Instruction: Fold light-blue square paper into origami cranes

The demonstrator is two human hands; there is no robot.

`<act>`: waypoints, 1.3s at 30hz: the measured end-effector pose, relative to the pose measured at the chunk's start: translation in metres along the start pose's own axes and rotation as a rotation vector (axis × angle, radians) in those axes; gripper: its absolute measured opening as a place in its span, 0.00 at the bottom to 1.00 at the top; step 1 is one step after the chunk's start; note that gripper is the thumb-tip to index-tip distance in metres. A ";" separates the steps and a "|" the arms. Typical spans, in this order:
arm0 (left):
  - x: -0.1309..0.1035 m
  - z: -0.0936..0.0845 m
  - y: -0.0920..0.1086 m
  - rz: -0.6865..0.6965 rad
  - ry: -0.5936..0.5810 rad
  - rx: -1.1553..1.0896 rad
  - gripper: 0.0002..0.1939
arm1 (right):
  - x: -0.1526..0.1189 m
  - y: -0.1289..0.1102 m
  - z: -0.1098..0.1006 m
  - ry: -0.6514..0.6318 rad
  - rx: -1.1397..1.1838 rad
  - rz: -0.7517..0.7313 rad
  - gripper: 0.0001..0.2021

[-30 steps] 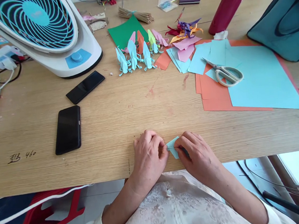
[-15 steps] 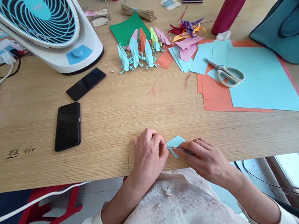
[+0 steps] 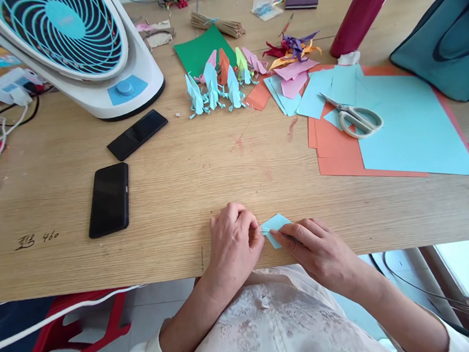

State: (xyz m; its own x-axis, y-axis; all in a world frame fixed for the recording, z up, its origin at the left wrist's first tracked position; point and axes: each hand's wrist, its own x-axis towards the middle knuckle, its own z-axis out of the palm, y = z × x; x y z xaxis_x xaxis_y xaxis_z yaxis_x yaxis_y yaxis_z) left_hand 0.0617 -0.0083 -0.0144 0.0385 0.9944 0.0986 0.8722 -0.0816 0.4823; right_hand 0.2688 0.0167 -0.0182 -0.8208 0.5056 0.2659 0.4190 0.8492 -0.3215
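A small folded light-blue paper (image 3: 276,222) lies near the table's front edge, between my two hands. My left hand (image 3: 237,239) has its fingers closed at the left tip of the paper, pinching it. On the paper's right part rests my right hand (image 3: 316,245), its fingers together and pressing on the folded layers; they hide that side. Further back stand several small folded paper figures (image 3: 212,87), light blue, pink, orange and green.
A white fan (image 3: 143,69) and two black phones (image 3: 108,200) are at the left. Scissors (image 3: 361,121) lie on blue and orange sheets (image 3: 415,127) at the right. A red bottle (image 3: 362,14) and a teal bag (image 3: 444,42) stand behind them.
My right thumb and fingertips have shifted slightly on the blue paper, showing a bit more of its lower part. The camera view has tilted a little; my left hand is nearly unmoved.
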 end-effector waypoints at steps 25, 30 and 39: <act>-0.030 -0.009 -0.028 0.456 -0.036 0.214 0.25 | -0.002 -0.002 0.004 0.035 0.041 0.029 0.16; -0.032 -0.005 -0.030 0.455 -0.044 0.238 0.25 | -0.004 -0.005 0.004 0.061 0.018 0.020 0.14; -0.029 -0.013 -0.016 0.441 -0.065 0.343 0.21 | -0.008 -0.010 0.019 0.066 -0.101 0.062 0.15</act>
State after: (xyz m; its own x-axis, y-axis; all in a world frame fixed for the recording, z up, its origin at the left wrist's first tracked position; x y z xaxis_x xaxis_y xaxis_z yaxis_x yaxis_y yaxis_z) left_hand 0.0402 -0.0369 -0.0134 0.4560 0.8740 0.1678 0.8750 -0.4747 0.0952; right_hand 0.2643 0.0012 -0.0345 -0.7660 0.5637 0.3090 0.5079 0.8254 -0.2465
